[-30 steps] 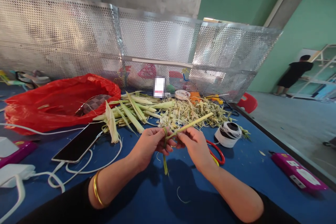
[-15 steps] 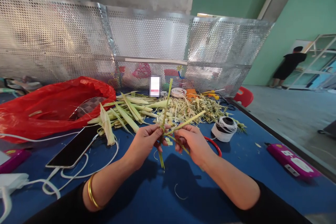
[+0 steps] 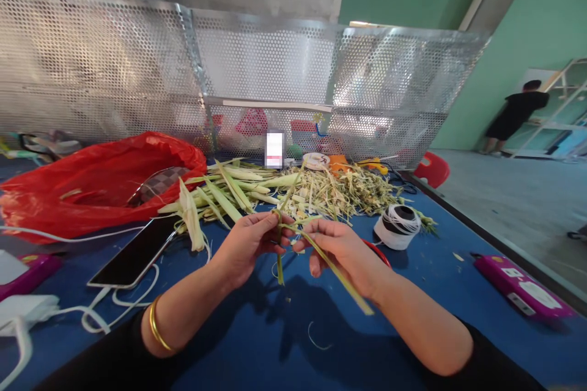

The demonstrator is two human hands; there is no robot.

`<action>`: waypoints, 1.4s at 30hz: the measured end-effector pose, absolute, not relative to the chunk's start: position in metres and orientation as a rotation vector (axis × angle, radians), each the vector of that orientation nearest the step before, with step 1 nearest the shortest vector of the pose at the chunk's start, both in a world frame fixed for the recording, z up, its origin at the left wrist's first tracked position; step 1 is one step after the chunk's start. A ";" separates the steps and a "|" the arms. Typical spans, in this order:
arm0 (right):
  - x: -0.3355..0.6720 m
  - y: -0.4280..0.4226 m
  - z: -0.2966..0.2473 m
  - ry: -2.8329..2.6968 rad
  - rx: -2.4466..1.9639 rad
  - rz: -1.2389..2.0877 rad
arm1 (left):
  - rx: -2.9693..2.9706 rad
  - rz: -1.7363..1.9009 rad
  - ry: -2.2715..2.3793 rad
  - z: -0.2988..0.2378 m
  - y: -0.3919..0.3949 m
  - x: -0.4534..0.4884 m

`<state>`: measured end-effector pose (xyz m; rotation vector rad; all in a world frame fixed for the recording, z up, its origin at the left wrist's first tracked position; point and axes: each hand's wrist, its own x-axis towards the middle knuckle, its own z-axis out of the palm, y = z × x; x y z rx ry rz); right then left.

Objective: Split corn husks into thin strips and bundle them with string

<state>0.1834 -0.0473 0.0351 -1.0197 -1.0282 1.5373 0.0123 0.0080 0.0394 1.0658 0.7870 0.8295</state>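
Narrow yellow-green leaf strips [image 3: 342, 278] cross in front of me above the blue table [image 3: 257, 342]. My left hand [image 3: 247, 244] pinches the crossing between thumb and fingers; one strip rises above it and a short tail hangs below. My right hand [image 3: 342, 244] is just to the right, with its fingertips closed on a strip near the crossing. One long strip end slants down to the right, over the right hand's palm side. The fingers partly hide how the strips interlace.
Pale green husks [image 3: 229, 198] and shredded plant fibre [image 3: 339, 192] lie behind my hands. A red plastic bag [image 3: 92, 189] and tablet [image 3: 132, 256] are left; a white cord spool [image 3: 397, 229] and purple pack [image 3: 520, 287] right. A person [image 3: 518, 113] stands far off at shelving.
The strip that pointed up and right over my right hand now slants down to the right. The upright strip leans more, and the right hand's fingers have shifted near the crossing.
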 end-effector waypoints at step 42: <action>0.167 -0.041 0.037 -1.623 -1.360 0.073 | 1.262 0.945 0.813 0.040 -0.022 0.025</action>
